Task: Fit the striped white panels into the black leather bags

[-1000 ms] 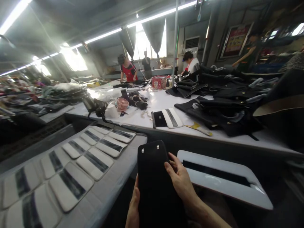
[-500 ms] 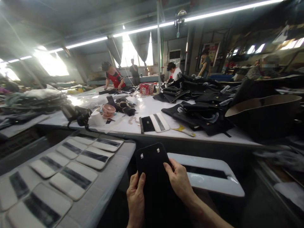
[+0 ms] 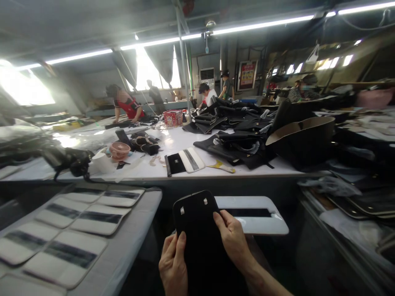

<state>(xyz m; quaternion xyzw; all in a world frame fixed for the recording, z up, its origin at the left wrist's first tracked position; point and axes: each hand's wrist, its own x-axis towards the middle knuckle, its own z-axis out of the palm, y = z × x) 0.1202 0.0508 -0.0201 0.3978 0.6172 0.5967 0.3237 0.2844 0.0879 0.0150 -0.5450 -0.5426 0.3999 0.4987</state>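
Observation:
A black rounded panel with two small silvery metal tabs near its top corners (image 3: 200,242) is held upright in front of me. My left hand (image 3: 173,261) is closed on its left edge, thumb on the near face. On the opposite edge my right hand (image 3: 233,236) grips it the same way; the fingers behind the panel are partly hidden. Just behind my right hand lies a white board with a dark stripe (image 3: 262,224). To the left, several white panels with dark stripes (image 3: 66,255) lie in rows on a grey surface (image 3: 123,242).
Across the long white table (image 3: 173,142) lie black bag pieces (image 3: 237,148), a pink basket (image 3: 119,151), a striped panel (image 3: 191,159) and a yellow-handled brush-like tool (image 3: 220,165). A large open black bag (image 3: 305,144) stands at right. Several people work farther back.
My view has turned to the right, so the table and room have shifted left in the picture. Both hands keep their hold on the black panel, which tilts slightly differently.

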